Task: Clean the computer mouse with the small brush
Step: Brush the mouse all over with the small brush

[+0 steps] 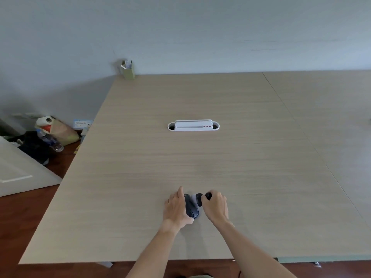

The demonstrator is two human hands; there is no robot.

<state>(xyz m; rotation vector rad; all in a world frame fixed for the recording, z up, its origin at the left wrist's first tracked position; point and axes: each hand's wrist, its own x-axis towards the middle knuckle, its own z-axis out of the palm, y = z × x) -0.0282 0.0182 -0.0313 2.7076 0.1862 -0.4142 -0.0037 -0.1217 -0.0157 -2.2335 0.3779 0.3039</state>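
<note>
Broadly, the wooden table [200, 157] is bare apart from a white cable tray [193, 125] at its middle, and the mouse [191, 206] is held down near its front edge. It is steadied by the left hand [176, 207], fingers wrapped round its side, while the brush [200, 198] (dark, small, partly hidden) is gripped by the closed right hand [215, 205] just beside it. Short, light strokes along the seams would be best, with the mouse kept pinned.
</note>
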